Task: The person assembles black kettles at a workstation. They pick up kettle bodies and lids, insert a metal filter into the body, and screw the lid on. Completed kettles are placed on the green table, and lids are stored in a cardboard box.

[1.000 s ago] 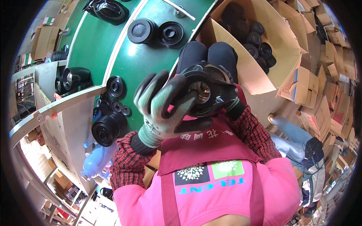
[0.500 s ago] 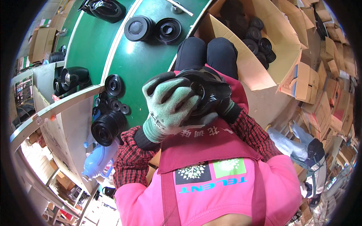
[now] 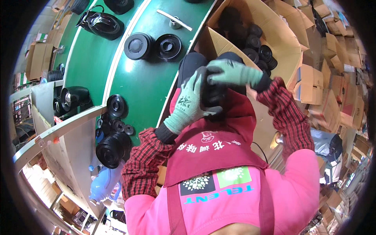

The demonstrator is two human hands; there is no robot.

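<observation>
A black round plastic part (image 3: 214, 97), dark against my legs and mostly covered by the gloves, is held over my lap. My left hand (image 3: 188, 98), in a green and grey work glove, grips its left side, with the thumb stretched along the near side. At its far edge my right hand (image 3: 233, 74), gloved alike, has its fingers curled down against it. What the right fingertips touch is hidden. To the left on the green bench (image 3: 145, 88) sit a stack of black discs (image 3: 138, 46) and a ringed black disc (image 3: 168, 46) beside it.
An open cardboard box (image 3: 286, 51) holding several black round parts stands at the far right. Near the bench's left end are a stack of black discs (image 3: 109, 150) and smaller black rings (image 3: 119, 126). A blue plastic bottle (image 3: 103, 184) stands below them. A metal rod on a post (image 3: 175, 22) rises at the back.
My right hand has come out from behind the black part, up to its far right side. My left hand has shifted slightly right and turned upright. The view has tilted a little.
</observation>
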